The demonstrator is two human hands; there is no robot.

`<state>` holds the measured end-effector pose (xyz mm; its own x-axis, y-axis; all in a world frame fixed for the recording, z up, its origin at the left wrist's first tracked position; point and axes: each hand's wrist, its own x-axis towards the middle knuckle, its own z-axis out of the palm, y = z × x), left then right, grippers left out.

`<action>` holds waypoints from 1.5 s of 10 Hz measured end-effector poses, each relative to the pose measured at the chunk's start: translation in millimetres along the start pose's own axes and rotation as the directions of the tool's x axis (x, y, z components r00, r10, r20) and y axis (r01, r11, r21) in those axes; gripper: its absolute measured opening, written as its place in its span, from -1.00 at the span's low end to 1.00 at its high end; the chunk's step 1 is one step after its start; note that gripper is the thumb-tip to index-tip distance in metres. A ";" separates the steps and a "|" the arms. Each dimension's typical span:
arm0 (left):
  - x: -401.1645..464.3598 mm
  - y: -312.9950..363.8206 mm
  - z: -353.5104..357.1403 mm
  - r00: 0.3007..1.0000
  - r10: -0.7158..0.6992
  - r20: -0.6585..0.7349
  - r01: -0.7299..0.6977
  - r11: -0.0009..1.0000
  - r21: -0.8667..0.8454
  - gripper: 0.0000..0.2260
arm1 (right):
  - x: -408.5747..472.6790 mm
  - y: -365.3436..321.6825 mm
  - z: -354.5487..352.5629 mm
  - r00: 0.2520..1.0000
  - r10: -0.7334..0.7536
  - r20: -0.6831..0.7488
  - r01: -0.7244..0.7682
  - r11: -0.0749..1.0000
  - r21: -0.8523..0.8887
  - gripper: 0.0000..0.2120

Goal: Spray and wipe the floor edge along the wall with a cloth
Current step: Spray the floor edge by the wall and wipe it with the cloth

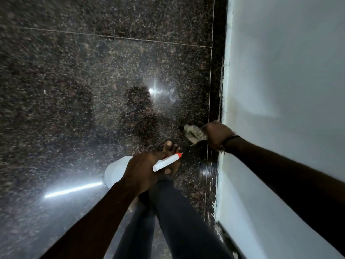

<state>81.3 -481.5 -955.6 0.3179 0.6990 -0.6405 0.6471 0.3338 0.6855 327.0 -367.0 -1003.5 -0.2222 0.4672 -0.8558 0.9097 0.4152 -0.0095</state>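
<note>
Speckled dark granite floor [93,81] lies wide and bare across the left side. Lower down, the left hand [141,172] has its fingers wrapped around a white spray bottle [115,171], red-tipped nozzle aimed toward the wall. At the floor's right edge, the right hand [217,135] grips a bunched cloth [194,133], pressed beside the pale wall [280,90].

Right hand: we are gripping a crumpled cloth [194,134] in our right hand [217,134], pressing it against the floor edge [214,101] beside the wall [283,90].
Left hand: our left hand [143,171] is holding a white spray bottle [116,171], its red-tipped nozzle pointing right.
Near: our bare foot [170,156] is resting on the speckled floor [93,81].
</note>
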 end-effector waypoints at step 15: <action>-50.5 -13.8 90.5 1.000 -0.011 0.007 0.012 0.997 -0.081 -0.70 | -55.1 -22.1 64.7 1.000 0.018 0.012 -0.020 0.984 0.175 -0.63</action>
<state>119.0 -578.7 -964.1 0.3152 0.6910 -0.6506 0.5927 0.3921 0.7036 341.9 -452.4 -989.6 -0.2017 0.4655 -0.8618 0.9612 0.2633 -0.0828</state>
